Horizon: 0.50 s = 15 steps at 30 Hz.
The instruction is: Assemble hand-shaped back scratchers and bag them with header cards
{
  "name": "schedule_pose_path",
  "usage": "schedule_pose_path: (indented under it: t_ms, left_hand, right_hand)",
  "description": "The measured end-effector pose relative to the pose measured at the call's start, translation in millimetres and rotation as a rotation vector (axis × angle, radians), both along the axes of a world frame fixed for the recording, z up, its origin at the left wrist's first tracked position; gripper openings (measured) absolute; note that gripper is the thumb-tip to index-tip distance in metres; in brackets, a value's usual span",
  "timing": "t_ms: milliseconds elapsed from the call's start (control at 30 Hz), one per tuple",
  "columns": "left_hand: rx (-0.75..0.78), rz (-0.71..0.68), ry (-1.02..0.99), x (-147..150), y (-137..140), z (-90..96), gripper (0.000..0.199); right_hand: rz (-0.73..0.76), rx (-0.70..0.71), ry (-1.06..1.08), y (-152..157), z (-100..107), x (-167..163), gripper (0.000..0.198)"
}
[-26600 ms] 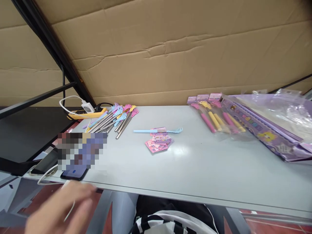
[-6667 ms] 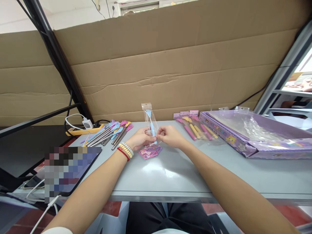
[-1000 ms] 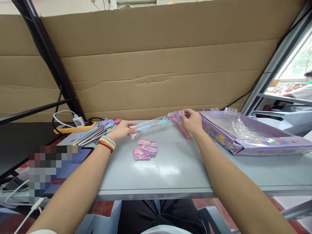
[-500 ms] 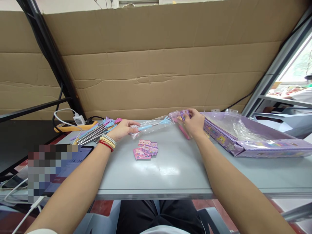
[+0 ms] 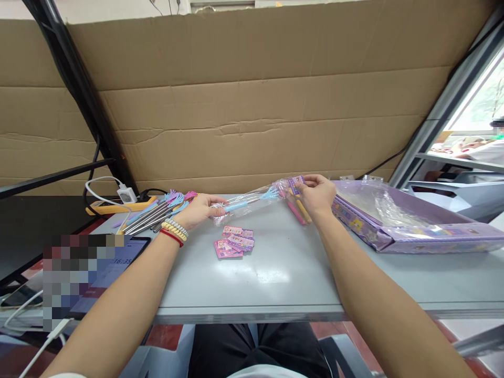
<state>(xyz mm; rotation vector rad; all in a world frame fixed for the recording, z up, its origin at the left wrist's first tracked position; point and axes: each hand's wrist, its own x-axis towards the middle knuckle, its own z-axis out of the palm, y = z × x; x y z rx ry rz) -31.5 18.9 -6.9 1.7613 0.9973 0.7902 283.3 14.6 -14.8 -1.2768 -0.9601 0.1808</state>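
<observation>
A clear plastic bag [image 5: 252, 206] stretches between my hands above the table, with a light-blue back scratcher [image 5: 236, 205] inside. My left hand [image 5: 200, 211] pinches the bag's left end by the scratcher's handle. At the other end, my right hand [image 5: 317, 196] grips a small purple printed card [image 5: 296, 185], close to the scratcher's claw head. Whether that card is fastened to the bag, I cannot tell. Beneath the right hand lie wrapped pink and yellow back scratchers [image 5: 300, 209], partly covered. Several pink and purple printed cards [image 5: 236, 242] lie loose, overlapping, in mid-table.
Left of my left hand is a pile of unwrapped back scratchers [image 5: 157, 212] with metal rods. A tablet [image 5: 114, 270] and white cables lie nearer me. A purple display box [image 5: 433, 240] with clear plastic inside fills the right. Cardboard [image 5: 252, 115] walls the back.
The bag and my right hand have shifted very slightly to the right. More of the yellow scratcher now shows below that hand. Both grips stay the same.
</observation>
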Motion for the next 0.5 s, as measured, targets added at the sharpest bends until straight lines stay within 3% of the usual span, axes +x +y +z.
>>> schedule_pose_path:
  t_ms: [167, 333, 500]
  left_hand:
    - [-0.001, -0.003, 0.015, -0.1, -0.3, 0.5, 0.064]
    - [-0.003, -0.007, 0.025, -3.2, 4.0, -1.6, 0.064]
    - [-0.016, -0.028, 0.002, -1.6, 1.9, -0.1, 0.061]
  right_hand:
    - [0.075, 0.021, -0.036, -4.4, 1.3, -4.8, 0.021]
    - [-0.058, 0.043, -0.286, -7.4, 1.0, -8.8, 0.017]
    - [-0.031, 0.059, -0.156, -2.2, -1.2, -4.2, 0.016]
